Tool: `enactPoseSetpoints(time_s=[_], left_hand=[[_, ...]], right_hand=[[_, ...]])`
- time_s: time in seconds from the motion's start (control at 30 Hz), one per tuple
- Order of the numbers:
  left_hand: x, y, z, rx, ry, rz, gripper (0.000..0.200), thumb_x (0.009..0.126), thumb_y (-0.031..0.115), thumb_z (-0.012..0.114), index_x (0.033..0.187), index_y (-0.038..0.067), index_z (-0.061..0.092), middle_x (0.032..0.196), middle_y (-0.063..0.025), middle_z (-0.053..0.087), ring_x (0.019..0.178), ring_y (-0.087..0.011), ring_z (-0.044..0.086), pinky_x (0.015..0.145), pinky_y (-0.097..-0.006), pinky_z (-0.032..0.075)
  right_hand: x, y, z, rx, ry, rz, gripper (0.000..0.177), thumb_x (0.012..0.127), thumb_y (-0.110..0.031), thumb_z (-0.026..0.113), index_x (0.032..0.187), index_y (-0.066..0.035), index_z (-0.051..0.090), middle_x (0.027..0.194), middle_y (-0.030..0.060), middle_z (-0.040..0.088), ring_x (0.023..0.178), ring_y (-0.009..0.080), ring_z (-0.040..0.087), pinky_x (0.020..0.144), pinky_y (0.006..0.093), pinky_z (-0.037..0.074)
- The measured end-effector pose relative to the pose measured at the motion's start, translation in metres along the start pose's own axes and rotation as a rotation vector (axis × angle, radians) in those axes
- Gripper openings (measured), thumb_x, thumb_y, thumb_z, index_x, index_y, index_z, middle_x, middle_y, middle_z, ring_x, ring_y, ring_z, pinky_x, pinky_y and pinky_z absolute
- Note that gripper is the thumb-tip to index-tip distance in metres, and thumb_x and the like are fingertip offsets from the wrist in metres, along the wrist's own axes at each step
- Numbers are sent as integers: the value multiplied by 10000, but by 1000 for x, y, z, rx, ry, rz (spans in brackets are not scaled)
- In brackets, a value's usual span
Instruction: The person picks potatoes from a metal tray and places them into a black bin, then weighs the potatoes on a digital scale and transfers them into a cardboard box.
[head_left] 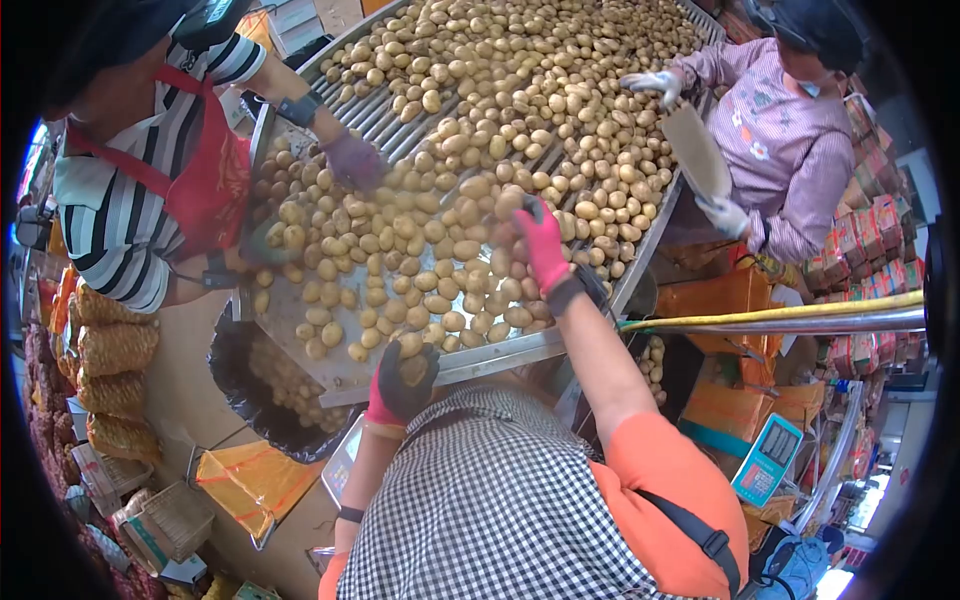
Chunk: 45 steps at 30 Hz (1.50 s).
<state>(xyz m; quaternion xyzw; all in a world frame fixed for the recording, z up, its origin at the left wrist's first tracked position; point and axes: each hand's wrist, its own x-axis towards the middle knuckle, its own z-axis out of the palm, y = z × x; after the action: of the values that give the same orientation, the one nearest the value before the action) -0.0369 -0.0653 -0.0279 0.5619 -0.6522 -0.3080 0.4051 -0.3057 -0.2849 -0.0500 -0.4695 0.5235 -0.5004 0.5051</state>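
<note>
My left hand (403,385), in a dark and pink glove, is closed round a potato (410,345) at the near edge of the metal sorting table (480,360). My right hand (540,240), in a pink glove with dark fingertips, reaches over the potatoes farther in. Its fingers are against a potato (508,203) and look closed on it. Many loose potatoes (590,75) cover the slatted surface beyond both hands and the flat metal part before me.
At the left, a co-worker's gloved hand (354,160) touches potatoes. Another co-worker at the right holds a flat board (697,152). Below the table's left corner stands a black-lined bin (232,365) with potatoes. A yellow hose (780,312) and a teal scale (768,460) are at the right.
</note>
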Motion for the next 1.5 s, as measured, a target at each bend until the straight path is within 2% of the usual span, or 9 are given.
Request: enactPoseSetpoints(time_s=[0.17,0.33,0.47,0.93,1.03,1.13,1.2,1.23,1.5], left_hand=[[9,-7,4,21,-31,-8,525,815,144,794,1194,-57,493,1016,-113,734,929,-265,704,861,-376,532],[27,17,0,75,-37,-45,475,830,128,784,1190,-20,513,1037,-103,736,967,-253,700,875,-373,526],[27,13,7,-17,21,36,441,826,97,792,1171,-4,538,1033,-85,738,970,-242,699,855,-351,535],[22,5,5,-84,3,-184,399,823,113,793,1146,-12,595,1120,-120,707,1036,-248,683,907,-361,526],[26,11,-2,-15,-16,-150,408,822,127,790,1157,-12,603,1131,-124,699,1071,-257,668,915,-364,523],[27,13,-4,-19,-20,-127,397,821,126,786,1151,-9,610,1130,-123,694,1082,-258,660,908,-361,522],[22,13,-3,-41,-24,-105,382,820,121,784,1138,-6,614,1126,-120,693,1079,-257,659,903,-359,520],[19,11,0,-60,0,-115,356,823,122,781,1117,-2,622,1116,-119,694,1062,-259,661,900,-363,518],[23,23,-11,182,-138,262,435,811,57,771,1166,-51,545,1100,-135,723,1029,-222,696,894,-344,534]], right_hand=[[47,13,-2,894,35,403,273,933,-334,666,1045,-89,623,971,27,626,896,190,636,734,304,556],[84,-28,55,-1489,-149,-359,314,831,-261,719,1134,-202,657,1148,93,607,1043,256,619,841,401,534],[126,-10,69,-1722,-472,-158,376,782,-260,737,1140,-163,677,1259,123,594,1172,317,604,927,426,522],[148,-45,66,-1038,-564,-281,647,749,-326,774,1327,-98,595,1315,133,603,1176,322,603,1005,403,483],[131,-49,60,16,-612,319,541,892,-237,707,1375,-49,551,1205,90,650,1035,142,640,853,288,534],[79,-24,50,383,-649,60,521,916,-213,691,1392,-68,535,1181,64,647,1012,119,630,812,279,548],[38,-15,54,-7,-456,-405,495,940,-144,648,1410,-77,508,1202,64,640,997,120,632,796,288,559],[21,-25,49,269,-483,28,503,922,-41,637,1405,-85,504,1212,61,636,1005,127,635,815,282,564],[-78,-53,43,-150,-450,-46,678,840,54,675,1466,-62,442,1268,54,645,1133,130,605,939,289,532]])
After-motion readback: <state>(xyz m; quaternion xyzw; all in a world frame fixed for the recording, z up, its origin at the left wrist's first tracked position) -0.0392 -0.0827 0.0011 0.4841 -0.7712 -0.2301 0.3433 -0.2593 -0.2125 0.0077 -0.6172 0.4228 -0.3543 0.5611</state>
